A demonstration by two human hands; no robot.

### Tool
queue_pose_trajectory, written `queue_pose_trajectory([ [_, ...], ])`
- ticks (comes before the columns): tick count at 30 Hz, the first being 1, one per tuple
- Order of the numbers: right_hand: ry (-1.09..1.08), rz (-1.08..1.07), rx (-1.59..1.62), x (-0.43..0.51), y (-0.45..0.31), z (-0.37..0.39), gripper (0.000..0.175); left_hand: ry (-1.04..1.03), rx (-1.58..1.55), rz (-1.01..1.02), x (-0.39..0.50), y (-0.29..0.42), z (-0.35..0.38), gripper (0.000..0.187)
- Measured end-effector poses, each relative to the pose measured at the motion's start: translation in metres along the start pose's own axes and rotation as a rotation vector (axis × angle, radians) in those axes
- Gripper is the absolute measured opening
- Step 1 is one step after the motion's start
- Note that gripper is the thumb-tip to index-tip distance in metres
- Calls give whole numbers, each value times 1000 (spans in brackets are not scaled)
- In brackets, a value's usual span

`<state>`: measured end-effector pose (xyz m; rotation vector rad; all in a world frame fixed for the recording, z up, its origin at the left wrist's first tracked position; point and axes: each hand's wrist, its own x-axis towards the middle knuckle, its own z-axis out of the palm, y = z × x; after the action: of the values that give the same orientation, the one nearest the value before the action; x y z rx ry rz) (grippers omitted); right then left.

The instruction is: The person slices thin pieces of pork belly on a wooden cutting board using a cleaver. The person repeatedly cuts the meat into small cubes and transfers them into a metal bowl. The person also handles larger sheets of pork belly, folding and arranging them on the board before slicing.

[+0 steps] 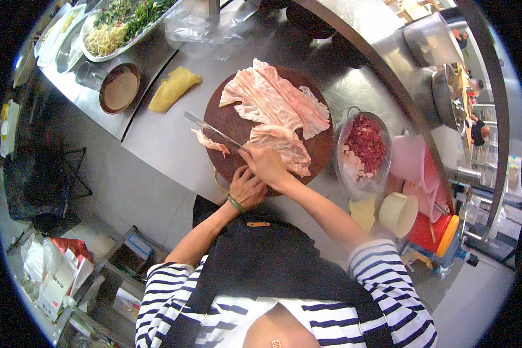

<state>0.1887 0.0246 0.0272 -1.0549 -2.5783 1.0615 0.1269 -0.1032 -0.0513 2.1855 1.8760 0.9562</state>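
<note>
My right hand (pixel 266 167) grips a knife (pixel 215 130) whose blade reaches out to the left over the round brown chopping board (pixel 217 102). My left hand (pixel 247 190) is at the board's near edge, fingers just below my right hand; whether it holds anything is hidden. Beyond my right hand lies a folded piece of pale pink meat or skin (pixel 282 148). Behind it a larger wrinkled sheet of the same kind (pixel 269 95) is spread across the board. A narrow strip (pixel 209 142) lies at the board's left edge, below the blade.
Right of the board stands a plastic-lined metal bowl of chopped red meat (pixel 365 145). Beside it are a cream tub (pixel 398 214) and pink containers (pixel 411 161). A yellow cloth (pixel 174 90) and a brown-rimmed bowl (pixel 120 89) lie left. A tray of noodles and greens (pixel 126 26) stands farther back.
</note>
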Motion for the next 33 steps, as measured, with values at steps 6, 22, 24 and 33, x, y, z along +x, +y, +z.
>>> queue_pose_trajectory([
  [6,189,0,121,21,15,-9,35,-7,42,54,4,6,-6,47],
  [22,-111,104,-188,-154,50,-68,19,-28,38,32,-8,12,-26,39],
  [24,-132,139,-202,-164,55,-79,18,-15,43,42,-7,12,-28,41],
  [33,76,-39,-89,-189,59,-81,15,10,12,24,-12,12,-23,45],
])
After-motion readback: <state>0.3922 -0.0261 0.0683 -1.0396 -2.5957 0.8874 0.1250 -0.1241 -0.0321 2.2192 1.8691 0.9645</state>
